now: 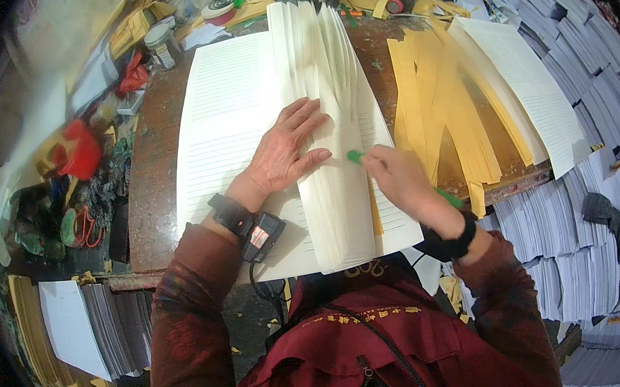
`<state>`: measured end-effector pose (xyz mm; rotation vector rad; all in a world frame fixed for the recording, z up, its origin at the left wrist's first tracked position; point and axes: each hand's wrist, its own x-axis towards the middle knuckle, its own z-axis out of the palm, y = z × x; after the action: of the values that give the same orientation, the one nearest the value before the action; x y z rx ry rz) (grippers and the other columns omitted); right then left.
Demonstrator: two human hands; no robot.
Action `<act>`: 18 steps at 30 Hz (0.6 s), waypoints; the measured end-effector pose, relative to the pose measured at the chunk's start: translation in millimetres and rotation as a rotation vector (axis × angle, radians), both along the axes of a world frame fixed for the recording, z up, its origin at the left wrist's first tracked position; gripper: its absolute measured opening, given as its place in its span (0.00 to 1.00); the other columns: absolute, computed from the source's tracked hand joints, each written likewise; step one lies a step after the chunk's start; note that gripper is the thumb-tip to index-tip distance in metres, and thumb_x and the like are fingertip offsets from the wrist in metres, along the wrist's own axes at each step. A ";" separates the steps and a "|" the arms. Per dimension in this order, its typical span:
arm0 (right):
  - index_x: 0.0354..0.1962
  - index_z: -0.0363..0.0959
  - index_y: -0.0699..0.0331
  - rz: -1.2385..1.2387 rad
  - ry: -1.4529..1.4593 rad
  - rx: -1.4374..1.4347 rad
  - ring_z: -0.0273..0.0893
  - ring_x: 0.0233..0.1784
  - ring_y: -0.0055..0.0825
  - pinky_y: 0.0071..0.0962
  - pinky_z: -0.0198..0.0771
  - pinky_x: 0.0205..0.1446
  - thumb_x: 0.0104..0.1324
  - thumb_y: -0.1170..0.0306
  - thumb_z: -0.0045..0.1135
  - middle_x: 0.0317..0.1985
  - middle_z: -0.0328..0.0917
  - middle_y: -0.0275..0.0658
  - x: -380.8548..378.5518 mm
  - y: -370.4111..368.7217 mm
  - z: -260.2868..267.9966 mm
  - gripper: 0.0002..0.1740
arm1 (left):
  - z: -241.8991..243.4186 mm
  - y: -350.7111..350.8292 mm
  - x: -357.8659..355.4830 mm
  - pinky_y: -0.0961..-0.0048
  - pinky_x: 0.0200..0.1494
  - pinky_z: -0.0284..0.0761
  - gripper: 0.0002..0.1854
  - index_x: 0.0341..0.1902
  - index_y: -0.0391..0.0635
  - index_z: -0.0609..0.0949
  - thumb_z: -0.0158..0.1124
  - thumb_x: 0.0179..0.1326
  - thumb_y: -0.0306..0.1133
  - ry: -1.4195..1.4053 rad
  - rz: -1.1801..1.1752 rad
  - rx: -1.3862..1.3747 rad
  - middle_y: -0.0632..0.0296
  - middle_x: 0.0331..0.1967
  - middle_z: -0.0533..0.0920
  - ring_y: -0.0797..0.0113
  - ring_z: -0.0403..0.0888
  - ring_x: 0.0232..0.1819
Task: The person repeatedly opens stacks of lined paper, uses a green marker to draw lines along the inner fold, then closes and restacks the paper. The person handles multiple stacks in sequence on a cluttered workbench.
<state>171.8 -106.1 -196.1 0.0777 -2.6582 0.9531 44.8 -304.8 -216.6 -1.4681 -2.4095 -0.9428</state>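
An open stack of printed sheets [227, 110] lies before me, with a thick fanned bundle of folded pages [336, 213] along its middle. My left hand [283, 150] presses flat on that bundle's left side, thumb apart from the fingers. In my right hand [403, 180] is a slim green tool [354, 156]; one end points at the bundle and the other shows behind my palm. Its exact kind is hidden by my fingers. A bit of yellow paper [375, 208] shows beside the bundle's right edge, below my right hand.
Yellow paper strips [434, 105] and more printed sheets [527, 86] lie to the right on the worn wooden table [156, 179]. Bound paper stacks [566, 282] crowd the right side, others [108, 323] the lower left. A lidded jar [163, 48] and a tape roll [219, 9] stand at the back.
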 end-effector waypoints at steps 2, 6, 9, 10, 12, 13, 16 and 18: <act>0.26 0.72 0.65 0.053 0.258 0.239 0.70 0.19 0.36 0.33 0.64 0.23 0.63 0.69 0.55 0.16 0.68 0.40 24.2 -2.7 18.2 0.09 | 0.3 0.1 -0.1 0.54 0.69 0.58 0.36 0.60 0.38 0.72 0.53 0.60 0.58 0.008 -0.012 0.013 0.44 0.65 0.65 0.42 0.57 0.69; 0.27 0.73 0.57 0.447 0.163 0.358 0.73 0.21 0.35 0.35 0.67 0.23 0.60 0.71 0.54 0.19 0.69 0.37 80.6 -19.2 25.7 0.03 | 0.3 0.1 0.5 0.54 0.69 0.58 0.36 0.62 0.41 0.71 0.53 0.60 0.58 -0.001 -0.013 0.011 0.47 0.68 0.63 0.43 0.56 0.70; 0.28 0.72 0.58 0.355 0.052 0.380 0.73 0.21 0.37 0.36 0.67 0.24 0.61 0.71 0.53 0.20 0.70 0.39 75.2 -21.7 1.9 0.04 | 0.7 0.8 0.6 0.54 0.69 0.58 0.37 0.65 0.43 0.69 0.52 0.61 0.59 0.049 -0.029 -0.013 0.49 0.69 0.62 0.44 0.56 0.70; 0.27 0.71 0.59 0.299 0.087 0.350 0.73 0.22 0.39 0.36 0.67 0.24 0.62 0.70 0.54 0.20 0.71 0.40 63.4 -18.2 -8.0 0.04 | 0.8 1.3 0.8 0.55 0.69 0.58 0.37 0.66 0.44 0.68 0.52 0.61 0.59 0.049 -0.028 -0.015 0.50 0.69 0.61 0.44 0.56 0.70; 0.27 0.71 0.60 0.202 0.112 0.278 0.73 0.22 0.43 0.38 0.67 0.25 0.64 0.69 0.54 0.20 0.71 0.43 42.7 -9.7 -23.1 0.07 | 1.0 1.9 1.0 0.55 0.69 0.57 0.38 0.67 0.45 0.67 0.51 0.61 0.60 0.055 -0.025 -0.024 0.50 0.70 0.61 0.45 0.56 0.70; 0.27 0.70 0.61 0.160 0.100 0.238 0.73 0.23 0.45 0.40 0.66 0.26 0.65 0.67 0.53 0.20 0.71 0.45 33.5 -6.0 -27.9 0.09 | 1.0 1.9 1.0 0.55 0.70 0.57 0.38 0.67 0.45 0.67 0.51 0.61 0.60 0.051 -0.023 -0.028 0.50 0.70 0.61 0.45 0.56 0.70; 0.27 0.69 0.63 0.046 0.009 0.143 0.72 0.25 0.52 0.43 0.65 0.27 0.68 0.65 0.50 0.20 0.71 0.50 13.9 -1.5 -31.9 0.13 | 0.5 1.7 0.8 0.56 0.70 0.56 0.39 0.67 0.43 0.66 0.50 0.61 0.60 0.041 -0.022 -0.027 0.49 0.69 0.62 0.45 0.56 0.70; 0.26 0.69 0.64 0.011 -0.047 0.070 0.71 0.26 0.55 0.45 0.64 0.28 0.69 0.64 0.50 0.20 0.71 0.52 8.8 -2.8 -28.0 0.15 | 0.0 1.2 0.1 0.56 0.70 0.56 0.39 0.67 0.41 0.66 0.50 0.61 0.60 0.034 -0.033 -0.014 0.48 0.68 0.63 0.45 0.56 0.70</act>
<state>180.6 -108.9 -224.1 0.0872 -2.7367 0.8761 44.9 -303.7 -216.6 -1.5208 -2.3795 -0.9016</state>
